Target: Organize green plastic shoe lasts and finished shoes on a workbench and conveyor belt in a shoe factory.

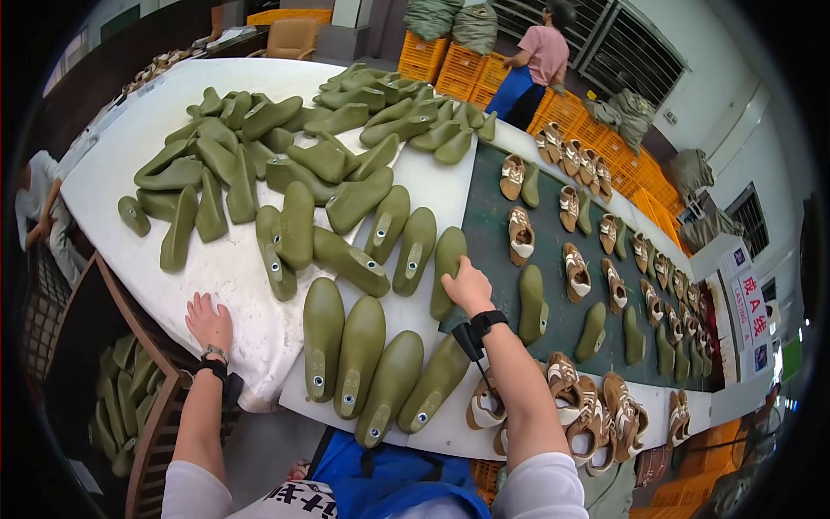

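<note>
My left hand [209, 324] lies flat with fingers spread on the white cloth [259, 333] covering the table. It holds nothing. My right hand [469, 285] grips the side of an olive-green shoe last [448, 255], which lies by the left edge of the dark green conveyor belt [488, 225]; part of my grip is hidden from above. Just nearer to me, several more lasts [360, 333] lie side by side in a row with their toes pointing away. Left of my right hand, further lasts [415, 246] lie in a loose line.
A big heap of lasts [216, 147] covers the table's far part. Pairs of brown-and-white shoes [577, 272] and single lasts ride on the belt; more shoes [624, 411] stand along its near edge. A wooden crate [160, 389] of lasts is at lower left. One person [545, 56] stands beyond, near orange crates.
</note>
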`<state>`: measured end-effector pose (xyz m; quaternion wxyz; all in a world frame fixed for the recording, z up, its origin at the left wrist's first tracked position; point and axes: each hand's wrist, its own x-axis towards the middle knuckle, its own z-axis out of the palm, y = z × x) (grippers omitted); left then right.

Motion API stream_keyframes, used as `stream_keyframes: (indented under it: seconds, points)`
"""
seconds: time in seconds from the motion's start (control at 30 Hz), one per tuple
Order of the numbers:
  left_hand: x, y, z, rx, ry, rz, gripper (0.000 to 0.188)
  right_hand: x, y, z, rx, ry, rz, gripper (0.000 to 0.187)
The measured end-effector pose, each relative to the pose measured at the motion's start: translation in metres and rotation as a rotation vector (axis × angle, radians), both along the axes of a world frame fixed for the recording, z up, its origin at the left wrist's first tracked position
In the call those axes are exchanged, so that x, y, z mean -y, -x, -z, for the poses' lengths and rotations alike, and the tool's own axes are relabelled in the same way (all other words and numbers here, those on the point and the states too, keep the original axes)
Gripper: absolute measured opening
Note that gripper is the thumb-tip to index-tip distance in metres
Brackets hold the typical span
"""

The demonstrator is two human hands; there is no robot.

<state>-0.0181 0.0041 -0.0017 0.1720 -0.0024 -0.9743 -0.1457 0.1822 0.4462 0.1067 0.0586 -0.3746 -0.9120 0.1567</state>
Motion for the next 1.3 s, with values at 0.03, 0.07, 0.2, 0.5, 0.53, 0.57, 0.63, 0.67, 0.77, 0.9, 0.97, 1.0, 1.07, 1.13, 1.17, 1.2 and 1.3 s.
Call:
stream_keyframes:
  seconds: [0.03, 0.07, 0.2, 0.5, 0.53, 0.57, 0.63, 0.67, 0.77, 0.9, 0.97, 1.0, 1.07, 1.13, 1.17, 1.2, 1.3]
  points:
    - [0.001, 0.001, 0.003, -0.007, -0.001, -0.004, 0.041, -0.006, 0.0, 0.003, 0.051, -0.046, 0.01, 0.059]
    - [0.001, 0.003, 0.005, -0.013, -0.002, -0.009, 0.041, -0.012, 0.0, 0.006, 0.102, -0.093, 0.02, 0.054]
    - [0.001, 0.001, 0.003, -0.01, 0.017, -0.016, 0.041, -0.029, 0.0, 0.023, 0.081, -0.137, 0.1, 0.054]
    - [0.004, 0.004, 0.006, -0.024, 0.054, -0.019, 0.04, -0.039, -0.01, 0.04, 0.222, 0.165, 0.089, 0.084]
    - [0.003, 0.004, 0.005, -0.03, 0.048, -0.012, 0.04, -0.04, -0.011, 0.039, 0.231, 0.176, 0.083, 0.083]
    - [0.003, 0.005, 0.006, -0.03, 0.049, -0.008, 0.04, -0.041, -0.012, 0.038, 0.231, 0.178, 0.087, 0.083]
    - [0.004, 0.007, 0.009, -0.027, 0.082, -0.026, 0.04, -0.046, -0.012, 0.037, 0.277, 0.197, 0.078, 0.083]
    - [0.004, 0.007, 0.01, -0.029, 0.083, -0.023, 0.04, -0.048, -0.013, 0.037, 0.274, 0.198, 0.081, 0.083]
    - [0.003, 0.005, 0.007, -0.05, 0.082, -0.016, 0.04, -0.052, -0.018, 0.04, 0.262, 0.188, 0.044, 0.083]
    - [0.002, 0.003, 0.001, -0.013, 0.042, -0.029, 0.04, -0.054, -0.02, 0.041, 0.264, 0.158, -0.027, 0.085]
    - [-0.001, 0.003, 0.001, -0.02, 0.031, -0.04, 0.04, -0.056, -0.027, 0.039, 0.256, 0.185, -0.049, 0.087]
    - [-0.007, 0.001, 0.002, -0.011, 0.027, -0.028, 0.041, -0.059, -0.035, 0.036, 0.258, 0.19, -0.057, 0.087]
    - [-0.01, 0.002, 0.005, -0.015, 0.017, -0.021, 0.041, -0.059, -0.049, 0.023, 0.28, 0.139, -0.139, 0.082]
    - [0.0, 0.006, 0.014, -0.084, 0.054, -0.037, 0.04, -0.042, -0.063, -0.009, 0.239, 0.075, -0.283, 0.061]
    - [0.001, 0.008, 0.016, -0.091, 0.048, -0.04, 0.04, -0.041, -0.078, -0.014, 0.125, 0.06, -0.383, 0.052]
    - [0.003, 0.008, 0.016, -0.087, 0.048, -0.039, 0.04, -0.026, -0.094, -0.034, 0.047, 0.075, -0.438, 0.044]
    - [0.003, 0.005, 0.008, -0.063, 0.026, -0.029, 0.041, 0.007, -0.156, -0.072, 0.009, 0.103, -0.621, 0.035]
